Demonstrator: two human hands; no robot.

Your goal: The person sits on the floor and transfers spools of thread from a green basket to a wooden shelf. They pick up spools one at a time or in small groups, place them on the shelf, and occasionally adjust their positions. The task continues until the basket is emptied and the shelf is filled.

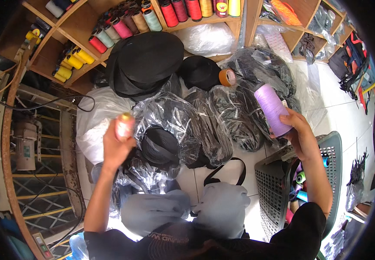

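Observation:
My right hand (297,125) is closed round the lower end of a large lilac thread spool (270,106), held tilted above plastic-wrapped black bundles. On the left, my left hand (116,147) grips a smaller thread spool (124,125), pinkish with a yellowish top and blurred by motion. Beneath that hand lie a white plastic bag (94,123) and a coil of black webbing (160,146). Below my right forearm stands a dark grey perforated basket (274,190) with several coloured spools, among them a green spool (300,177).
Wooden shelves (77,28) at the back hold rows of coloured spools. Large black webbing rolls (150,56) and a roll of brown tape (227,77) rest on the bundles. A sewing-machine table frame (10,143) with a motor (25,145) borders the left. Black straps (357,173) lie at right.

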